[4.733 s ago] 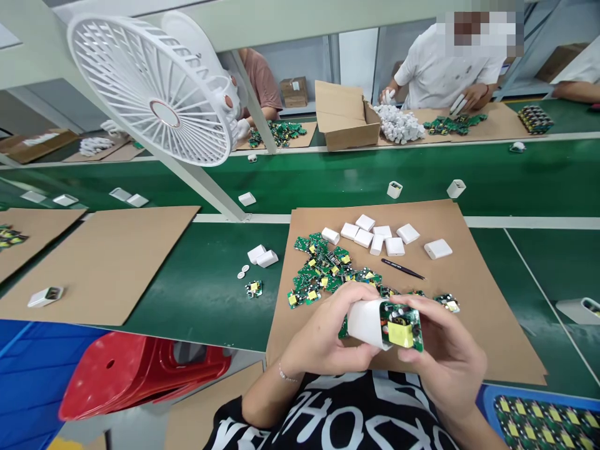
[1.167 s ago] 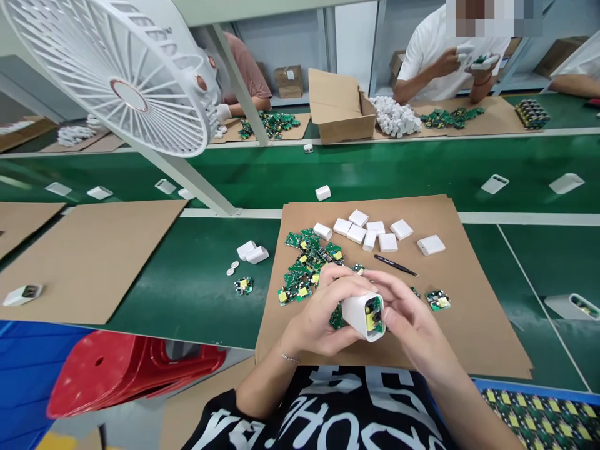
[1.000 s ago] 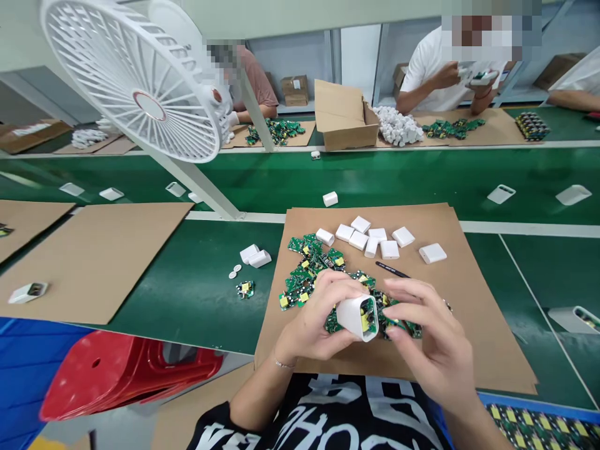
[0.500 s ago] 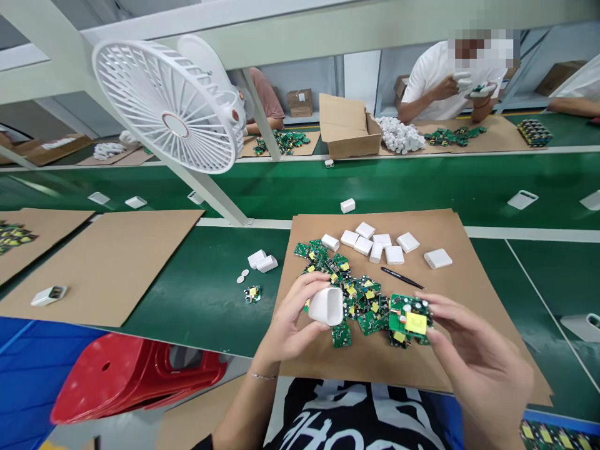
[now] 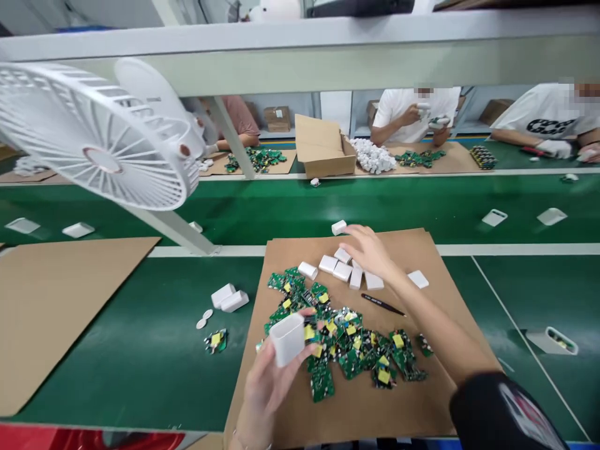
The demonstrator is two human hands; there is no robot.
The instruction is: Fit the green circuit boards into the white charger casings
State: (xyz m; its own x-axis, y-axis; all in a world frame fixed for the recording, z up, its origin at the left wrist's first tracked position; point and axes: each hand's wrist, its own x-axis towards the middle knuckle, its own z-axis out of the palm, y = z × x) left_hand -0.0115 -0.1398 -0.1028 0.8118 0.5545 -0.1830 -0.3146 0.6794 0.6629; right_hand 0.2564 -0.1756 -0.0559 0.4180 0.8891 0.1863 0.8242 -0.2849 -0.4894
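Note:
My left hand point(image 5: 267, 381) grips a white charger housing point(image 5: 287, 338) just above the near left part of a brown cardboard sheet point(image 5: 422, 375). A heap of green circuit boards point(image 5: 347, 340) with yellow parts lies beside it. My right hand point(image 5: 370, 250) is stretched far forward, fingers spread, over a cluster of white housings point(image 5: 342, 270) at the sheet's far end; it holds nothing I can see. A black pen-like tool point(image 5: 382, 304) lies under my right forearm.
A white fan point(image 5: 98, 147) on a slanted pole hangs at the left. White housings point(image 5: 228, 298) and one board point(image 5: 215, 339) lie on the green belt. Across the conveyor, other people work beside an open carton point(image 5: 323, 150) and a pile of white parts point(image 5: 372, 156).
My right hand let go of the circuit board it held and reached forward to the white housings. My left hand kept the housing and dropped lower and left. The camera tilted up.

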